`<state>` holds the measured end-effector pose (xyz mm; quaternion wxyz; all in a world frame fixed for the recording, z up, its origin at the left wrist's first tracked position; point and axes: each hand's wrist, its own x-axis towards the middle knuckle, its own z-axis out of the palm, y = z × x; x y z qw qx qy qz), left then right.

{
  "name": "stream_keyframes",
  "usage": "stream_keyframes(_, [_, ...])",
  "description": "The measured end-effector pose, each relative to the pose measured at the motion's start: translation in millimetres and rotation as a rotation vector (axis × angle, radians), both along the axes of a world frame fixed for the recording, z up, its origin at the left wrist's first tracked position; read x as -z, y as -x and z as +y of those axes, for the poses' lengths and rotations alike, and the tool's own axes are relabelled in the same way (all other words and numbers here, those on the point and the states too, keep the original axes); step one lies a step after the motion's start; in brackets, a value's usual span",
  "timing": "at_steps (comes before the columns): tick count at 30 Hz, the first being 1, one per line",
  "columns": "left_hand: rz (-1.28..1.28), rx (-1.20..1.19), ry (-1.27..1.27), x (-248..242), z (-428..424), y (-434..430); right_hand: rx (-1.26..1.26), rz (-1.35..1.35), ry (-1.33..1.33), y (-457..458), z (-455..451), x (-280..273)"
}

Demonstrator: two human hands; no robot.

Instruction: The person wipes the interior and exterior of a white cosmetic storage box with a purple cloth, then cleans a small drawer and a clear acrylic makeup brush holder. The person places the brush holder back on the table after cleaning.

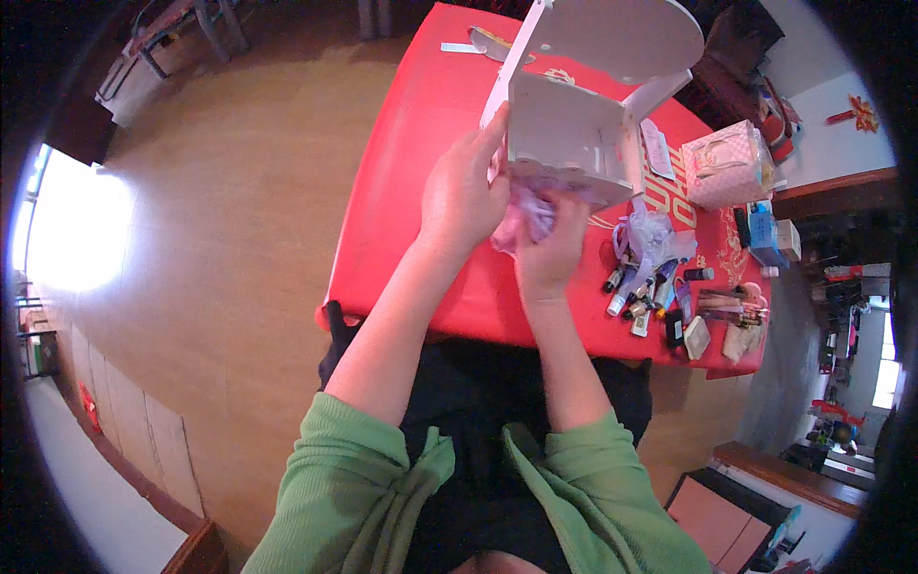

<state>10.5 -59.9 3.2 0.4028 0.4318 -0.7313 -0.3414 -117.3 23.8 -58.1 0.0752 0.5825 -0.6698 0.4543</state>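
Note:
A white box-like organizer [566, 118] with a rounded upper panel stands on the red-covered table [401, 194] before me. My left hand [466, 186] grips its left side panel, fingers up along the edge. Bunched in my right hand [556, 247] is a pink and lilac cloth [527, 215], pressed near the organizer's lower front edge. The right fingertips are partly hidden by the cloth and are slightly blurred.
To the right lie several cosmetic bottles and tubes [638, 294], a crumpled translucent plastic bag [649, 233] and makeup brushes [724, 305]. A pink checked bag [724, 165] and a blue box [766, 237] stand farther right. Behind the organizer's left side lies a clear curved piece [491, 46].

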Motion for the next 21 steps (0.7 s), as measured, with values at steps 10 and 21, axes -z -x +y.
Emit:
stream_keyframes(10, [-0.033, -0.022, -0.003, -4.4, 2.6, -0.4, 0.165, 0.048, -0.057, 53.7, 25.2, -13.5])
stream_keyframes(21, [-0.011, -0.017, 0.025, -0.5, 2.2, 2.3, 0.305, -0.220, -0.248, 10.8, 13.6, 21.3])
